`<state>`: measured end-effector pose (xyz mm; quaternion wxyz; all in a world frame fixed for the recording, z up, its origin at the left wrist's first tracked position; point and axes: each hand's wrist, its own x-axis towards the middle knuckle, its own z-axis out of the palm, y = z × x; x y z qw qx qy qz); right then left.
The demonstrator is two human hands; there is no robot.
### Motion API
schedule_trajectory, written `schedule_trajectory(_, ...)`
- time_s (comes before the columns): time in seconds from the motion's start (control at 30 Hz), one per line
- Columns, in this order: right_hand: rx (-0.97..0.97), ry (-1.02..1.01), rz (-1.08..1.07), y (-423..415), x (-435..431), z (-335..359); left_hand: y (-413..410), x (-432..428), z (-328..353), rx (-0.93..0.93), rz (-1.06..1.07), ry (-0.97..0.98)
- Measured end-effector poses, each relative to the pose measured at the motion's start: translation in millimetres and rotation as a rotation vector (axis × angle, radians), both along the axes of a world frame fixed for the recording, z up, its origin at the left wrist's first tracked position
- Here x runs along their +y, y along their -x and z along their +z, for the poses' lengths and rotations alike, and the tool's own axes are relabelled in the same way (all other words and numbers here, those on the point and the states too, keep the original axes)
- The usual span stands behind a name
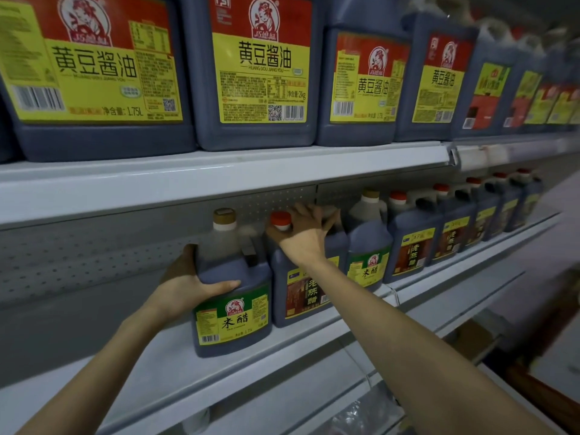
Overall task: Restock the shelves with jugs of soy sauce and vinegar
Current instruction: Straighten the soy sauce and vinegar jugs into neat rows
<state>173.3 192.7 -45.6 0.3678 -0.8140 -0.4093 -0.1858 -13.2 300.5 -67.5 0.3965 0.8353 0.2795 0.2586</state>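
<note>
A dark rice vinegar jug [232, 296] with a green and yellow label and a tan cap stands on the middle shelf [163, 365]. My left hand [185, 284] holds its left shoulder, thumb across the front. Beside it on the right stands a red-capped dark vinegar jug [301, 293]. My right hand [306, 233] lies over that jug's top, next to the red cap, fingers spread around the handle area. More vinegar jugs [411, 240] run in a row to the right.
The upper shelf [219, 174] carries large soy sauce jugs [257, 70] with red and yellow labels, close above my hands. A perforated back panel [78, 255] sits left of the jugs, with bare shelf in front. Lower shelves [439, 309] extend to the right.
</note>
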Motion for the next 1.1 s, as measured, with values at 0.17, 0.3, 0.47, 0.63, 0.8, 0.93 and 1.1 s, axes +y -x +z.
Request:
schedule_trajectory(0.17, 0.028, 0.011, 0.035, -6, 1, -1, 1, -1, -2, -0.010, 0.011, -0.033)
schedule_trajectory(0.3, 0.009, 0.039, 0.056, -6, 3, -1, 1, -4, -5, 0.007, 0.053, -0.051)
schedule_trajectory(0.47, 0.008, 0.088, 0.040, -4, -4, 2, 5, -1, -5, 0.076, 0.026, -0.046)
schedule_trajectory(0.63, -0.029, 0.243, 0.078, -7, -15, 3, -1, -15, 4, 0.062, 0.177, -0.870)
schedule_trajectory(0.8, -0.069, 0.401, 0.159, -29, -33, 8, -28, -38, 22, 0.383, -0.059, -1.065)
schedule_trajectory(0.93, -0.074, 0.678, 0.077, -49, -62, 16, -41, -49, 22, 0.557, -0.066, -1.076)
schedule_trajectory(1.1, -0.333, 0.870, 0.003, -53, -63, 14, -62, -45, 10, 0.469, 0.026, -1.089)
